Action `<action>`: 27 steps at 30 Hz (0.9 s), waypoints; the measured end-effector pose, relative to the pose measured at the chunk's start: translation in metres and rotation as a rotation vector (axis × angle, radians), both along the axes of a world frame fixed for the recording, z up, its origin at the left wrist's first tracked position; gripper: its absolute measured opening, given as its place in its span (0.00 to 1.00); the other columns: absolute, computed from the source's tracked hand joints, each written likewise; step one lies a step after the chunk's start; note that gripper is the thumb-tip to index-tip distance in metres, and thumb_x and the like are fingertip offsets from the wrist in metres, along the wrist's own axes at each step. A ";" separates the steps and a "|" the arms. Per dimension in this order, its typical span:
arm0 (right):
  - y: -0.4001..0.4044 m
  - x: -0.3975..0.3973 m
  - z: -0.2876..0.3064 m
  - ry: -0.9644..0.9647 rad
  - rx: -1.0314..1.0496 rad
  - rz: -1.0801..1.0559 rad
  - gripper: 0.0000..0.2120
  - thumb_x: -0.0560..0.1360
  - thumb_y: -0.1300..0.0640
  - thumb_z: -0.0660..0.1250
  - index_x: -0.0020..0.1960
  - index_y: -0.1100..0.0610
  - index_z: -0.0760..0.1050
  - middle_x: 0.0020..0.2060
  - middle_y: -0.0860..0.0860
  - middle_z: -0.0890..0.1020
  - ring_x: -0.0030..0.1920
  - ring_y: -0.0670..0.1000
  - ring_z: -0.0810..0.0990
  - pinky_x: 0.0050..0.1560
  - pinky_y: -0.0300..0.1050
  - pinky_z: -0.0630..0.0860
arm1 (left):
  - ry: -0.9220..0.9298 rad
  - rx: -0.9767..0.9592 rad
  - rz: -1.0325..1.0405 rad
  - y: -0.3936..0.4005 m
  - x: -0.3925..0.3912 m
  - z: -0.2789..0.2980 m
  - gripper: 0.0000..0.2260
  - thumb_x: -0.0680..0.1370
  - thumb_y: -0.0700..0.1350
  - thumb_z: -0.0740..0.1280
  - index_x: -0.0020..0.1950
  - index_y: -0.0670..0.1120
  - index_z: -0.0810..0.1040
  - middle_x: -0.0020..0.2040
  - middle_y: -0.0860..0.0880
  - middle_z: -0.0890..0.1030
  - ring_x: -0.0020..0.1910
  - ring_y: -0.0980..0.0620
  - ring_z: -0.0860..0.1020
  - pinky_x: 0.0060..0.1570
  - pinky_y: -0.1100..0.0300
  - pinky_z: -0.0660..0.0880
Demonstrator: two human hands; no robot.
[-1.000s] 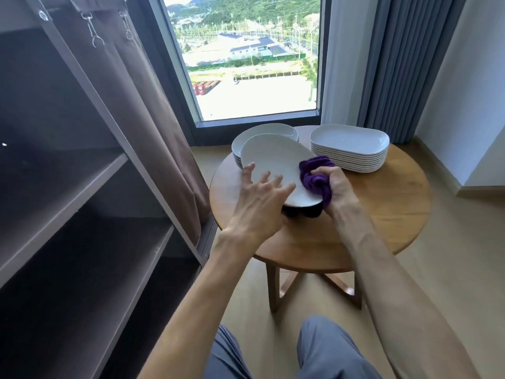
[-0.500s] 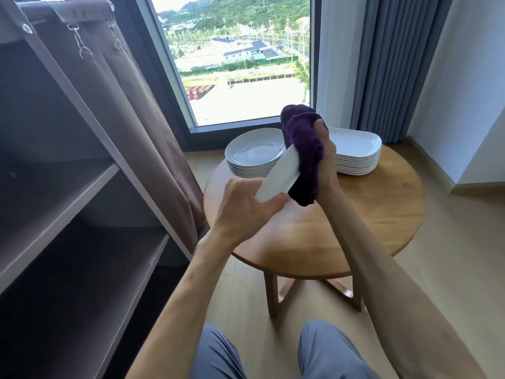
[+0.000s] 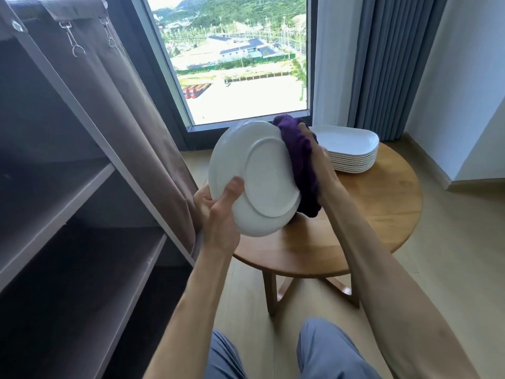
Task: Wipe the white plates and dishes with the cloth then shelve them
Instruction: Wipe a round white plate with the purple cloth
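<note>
Fingers (image 3: 232,191) of the left hand (image 3: 218,214) grip the plate (image 3: 257,176), now turned underside up above the desk (image 3: 369,214); right-hand fingers (image 3: 306,132) press the cloth (image 3: 300,160) behind it, wiping underway.

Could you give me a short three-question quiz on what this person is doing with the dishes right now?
1. True or false: the white plate lies flat on the round wooden table.
2. Which hand holds the purple cloth? A) left hand B) right hand
3. Fill in: the stack of white dishes sits on the ____.

Key
1. False: it is held up, tilted, underside facing the camera.
2. B; the left hand has its grip on the plate's lower rim.
3. Table.
</note>
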State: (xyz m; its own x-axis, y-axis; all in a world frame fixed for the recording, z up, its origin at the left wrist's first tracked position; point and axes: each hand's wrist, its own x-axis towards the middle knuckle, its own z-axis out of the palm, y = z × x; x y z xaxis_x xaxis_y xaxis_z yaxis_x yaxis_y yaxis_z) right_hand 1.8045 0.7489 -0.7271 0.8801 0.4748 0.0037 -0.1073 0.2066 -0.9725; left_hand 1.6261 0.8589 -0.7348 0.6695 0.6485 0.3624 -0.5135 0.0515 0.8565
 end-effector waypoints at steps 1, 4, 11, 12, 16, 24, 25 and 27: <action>-0.003 -0.001 -0.005 0.032 -0.010 0.034 0.21 0.75 0.31 0.65 0.57 0.45 0.82 0.49 0.43 0.87 0.49 0.45 0.86 0.51 0.48 0.81 | -0.011 -0.064 0.018 -0.002 0.002 -0.004 0.17 0.70 0.47 0.75 0.55 0.40 0.84 0.48 0.44 0.85 0.48 0.45 0.84 0.42 0.53 0.82; -0.003 -0.012 -0.022 0.196 0.124 0.049 0.16 0.77 0.38 0.67 0.57 0.48 0.81 0.46 0.44 0.87 0.45 0.46 0.85 0.46 0.44 0.82 | -0.001 -0.198 0.070 0.001 0.011 -0.012 0.18 0.70 0.46 0.76 0.57 0.41 0.83 0.48 0.45 0.85 0.48 0.46 0.84 0.41 0.54 0.82; -0.022 0.000 0.006 0.091 0.013 -0.014 0.24 0.73 0.37 0.72 0.57 0.55 0.81 0.45 0.52 0.87 0.43 0.48 0.86 0.42 0.40 0.80 | 0.107 -0.114 -0.318 0.038 -0.005 -0.022 0.28 0.72 0.45 0.71 0.71 0.37 0.75 0.58 0.40 0.81 0.55 0.43 0.81 0.51 0.51 0.82; -0.029 0.001 0.014 -0.018 -0.122 -0.006 0.28 0.68 0.32 0.73 0.55 0.53 0.81 0.43 0.51 0.87 0.43 0.48 0.87 0.39 0.40 0.80 | 0.149 -0.081 -0.340 0.047 -0.008 -0.018 0.26 0.72 0.46 0.71 0.68 0.40 0.78 0.53 0.42 0.83 0.50 0.46 0.82 0.46 0.54 0.82; -0.034 -0.006 0.038 -0.411 -0.228 0.120 0.17 0.69 0.35 0.74 0.42 0.49 0.85 0.36 0.49 0.86 0.37 0.46 0.85 0.37 0.37 0.79 | 0.413 0.238 -0.402 0.069 -0.002 0.010 0.25 0.71 0.53 0.72 0.64 0.42 0.80 0.49 0.44 0.85 0.43 0.47 0.84 0.37 0.56 0.81; -0.019 -0.011 0.039 -0.672 -0.225 0.053 0.17 0.74 0.41 0.73 0.37 0.54 0.81 0.30 0.46 0.82 0.34 0.45 0.79 0.39 0.42 0.77 | 0.431 0.465 -0.328 0.045 0.025 0.036 0.19 0.67 0.48 0.80 0.51 0.37 0.85 0.47 0.37 0.86 0.43 0.43 0.85 0.42 0.51 0.82; -0.020 -0.006 0.038 -0.632 -0.223 0.017 0.18 0.75 0.41 0.72 0.36 0.54 0.81 0.29 0.45 0.81 0.33 0.44 0.78 0.40 0.42 0.76 | 0.411 0.438 -0.287 0.041 0.025 0.031 0.19 0.67 0.47 0.81 0.51 0.35 0.84 0.46 0.37 0.86 0.41 0.44 0.85 0.40 0.52 0.82; -0.022 0.004 0.032 -0.502 -0.206 -0.046 0.19 0.77 0.40 0.70 0.39 0.56 0.82 0.30 0.46 0.81 0.35 0.44 0.79 0.41 0.45 0.77 | 0.335 0.309 -0.203 0.038 0.025 0.021 0.19 0.66 0.48 0.81 0.51 0.37 0.84 0.45 0.40 0.86 0.41 0.46 0.84 0.38 0.54 0.82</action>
State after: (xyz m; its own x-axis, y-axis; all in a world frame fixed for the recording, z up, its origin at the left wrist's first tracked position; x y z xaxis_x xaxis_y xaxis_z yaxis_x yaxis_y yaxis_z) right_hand 1.8090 0.7265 -0.6953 0.8139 0.4710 0.3402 0.3858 -0.0002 -0.9226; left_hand 1.6507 0.8969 -0.7135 0.8836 0.3890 0.2605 -0.2135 -0.1604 0.9637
